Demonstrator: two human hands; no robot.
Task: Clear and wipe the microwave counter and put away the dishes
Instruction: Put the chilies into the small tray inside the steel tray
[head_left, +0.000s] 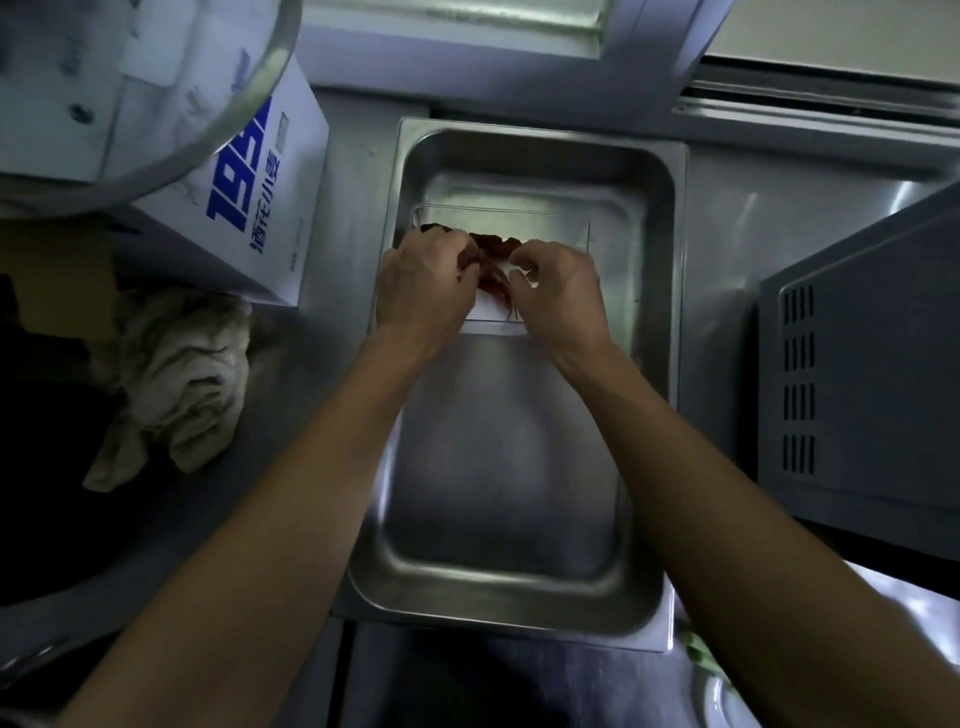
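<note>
A crumpled rag (176, 379) lies on the counter (291, 395) at left. In the steel pan (519, 587), both hands pinch dark red food scraps (491, 260) over a clear container (571, 228): left hand (423, 283) closed on them, right hand (563, 288) likewise. Clearing is probably under way; next is lifting the container out. The microwave (862, 384) crowds the right edge.

The steel pan's (670, 364) near half lies open, flanked by carton (249, 208) and microwave (857, 389).
</note>
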